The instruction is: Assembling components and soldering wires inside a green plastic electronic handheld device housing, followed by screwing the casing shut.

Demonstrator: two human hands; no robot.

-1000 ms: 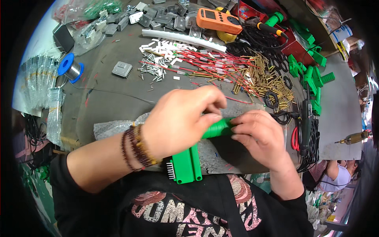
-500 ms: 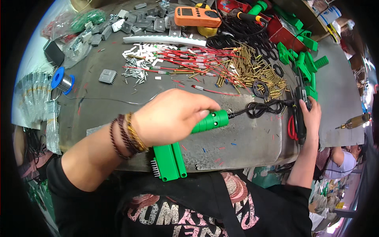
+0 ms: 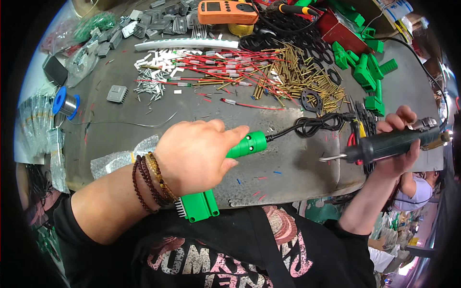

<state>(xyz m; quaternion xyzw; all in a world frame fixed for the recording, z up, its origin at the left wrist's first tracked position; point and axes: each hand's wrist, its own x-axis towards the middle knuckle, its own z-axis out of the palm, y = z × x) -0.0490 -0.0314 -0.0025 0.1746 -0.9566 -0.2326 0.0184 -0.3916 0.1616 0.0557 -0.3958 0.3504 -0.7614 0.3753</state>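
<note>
My left hand (image 3: 192, 156) is wrapped round the handle of a green plastic device (image 3: 257, 141) near the table's front edge. A black cable leaves the handle's end, and the device's flat green body (image 3: 199, 205) with grey fins shows below my wrist; my palm hides the middle. Over the right side of the table, my right hand (image 3: 394, 166) grips a dark power screwdriver (image 3: 384, 146). Its pointed metal bit is aimed left toward the green handle, some way apart from it.
Brass screws (image 3: 314, 86), red-wired parts (image 3: 211, 65) and silver screws (image 3: 151, 85) lie behind my hands. Further off are an orange meter (image 3: 228, 13) and grey heat sinks (image 3: 158, 21). A blue solder spool (image 3: 66, 103) stands left; green housings (image 3: 367, 72) lie right.
My right hand has lifted the power screwdriver off the table's right side and swung its bit to point left. My left hand and the green device stay nearly in place as the view shifts slightly.
</note>
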